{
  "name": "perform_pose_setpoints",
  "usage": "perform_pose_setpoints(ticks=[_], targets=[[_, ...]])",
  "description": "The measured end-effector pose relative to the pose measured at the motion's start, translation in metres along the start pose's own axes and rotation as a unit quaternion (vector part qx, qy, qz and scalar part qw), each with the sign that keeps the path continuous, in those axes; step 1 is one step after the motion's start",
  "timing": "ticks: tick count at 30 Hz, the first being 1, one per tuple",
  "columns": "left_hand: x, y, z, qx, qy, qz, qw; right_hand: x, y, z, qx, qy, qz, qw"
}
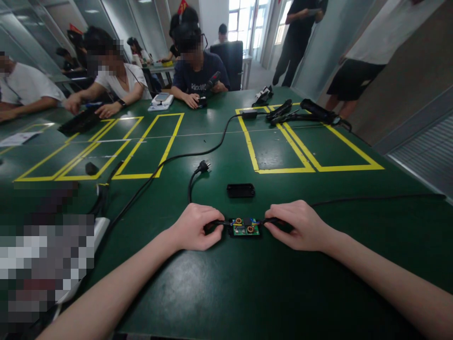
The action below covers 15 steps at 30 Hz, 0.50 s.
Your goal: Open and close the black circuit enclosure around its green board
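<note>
A small green circuit board [245, 227] with copper coils and coloured wires sits in a black case half on the table in front of me. My left hand [200, 226] is closed round the black cable that enters the board's left end. On the opposite side my right hand [297, 225] pinches the black cable [272, 221] at the board's right end. Just beyond the board lies a black plastic cover [240, 190], its hollow side up. A black power plug [203, 166] on a short curved cable rests past my left hand.
Yellow tape rectangles [283, 170] mark the green table [212, 293]. A long black cable [198, 154] runs across it to a small box [249, 114] and black tools [311, 113] at the far right. Another person [203, 71] works opposite, holding a power driver [213, 81]. Blurred items lie at left.
</note>
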<state>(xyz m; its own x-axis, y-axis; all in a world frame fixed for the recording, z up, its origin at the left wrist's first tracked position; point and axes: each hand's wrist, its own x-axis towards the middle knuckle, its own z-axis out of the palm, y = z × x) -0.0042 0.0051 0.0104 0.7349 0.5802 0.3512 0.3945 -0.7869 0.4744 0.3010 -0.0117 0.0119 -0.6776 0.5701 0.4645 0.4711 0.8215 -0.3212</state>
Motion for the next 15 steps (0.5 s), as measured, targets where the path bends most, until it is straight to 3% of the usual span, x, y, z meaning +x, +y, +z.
perform_pose_setpoints(ticks=[15], targets=[[0.0036,-0.0014,-0.0005,0.075,0.008,-0.017,0.997,0.0037,0.0002,0.0057,-0.026,-0.043,0.061,0.997]])
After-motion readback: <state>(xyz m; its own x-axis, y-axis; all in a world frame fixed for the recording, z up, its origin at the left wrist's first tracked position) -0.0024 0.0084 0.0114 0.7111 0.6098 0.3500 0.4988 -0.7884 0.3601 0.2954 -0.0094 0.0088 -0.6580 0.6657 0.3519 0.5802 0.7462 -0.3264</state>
